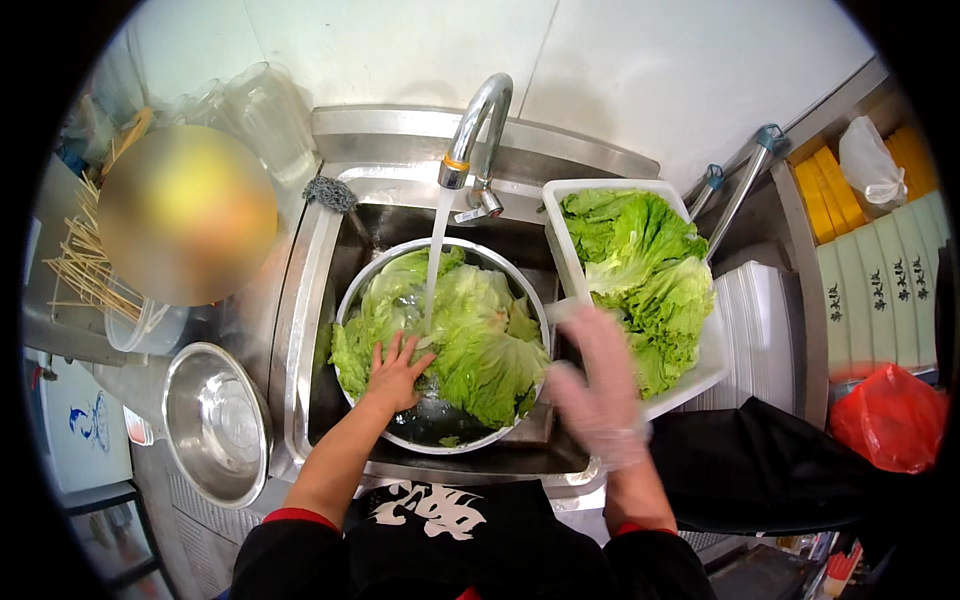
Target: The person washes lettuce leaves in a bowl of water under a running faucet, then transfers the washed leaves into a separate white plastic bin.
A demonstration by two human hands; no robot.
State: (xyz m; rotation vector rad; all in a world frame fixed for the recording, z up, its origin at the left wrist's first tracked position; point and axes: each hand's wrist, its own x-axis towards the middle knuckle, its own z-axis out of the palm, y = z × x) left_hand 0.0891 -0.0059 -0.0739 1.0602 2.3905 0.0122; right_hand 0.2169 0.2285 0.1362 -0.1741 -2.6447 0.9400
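A round metal basin full of green lettuce leaves and water sits in the sink, with water running into it from the faucet. My bare left hand lies on the leaves with its fingers spread, gripping nothing. My right hand, in a clear plastic glove, hovers between the basin and a white plastic tub. Its fingers look stretched apart and slightly blurred, and nothing shows in them. More lettuce is heaped in the tub, which stands at the sink's right edge.
Left of the sink are an empty metal bowl, wooden skewers in a plastic container and clear pitchers. A steel scrubber rests on the sink's rim. White stacked trays and a red plastic bag are at right.
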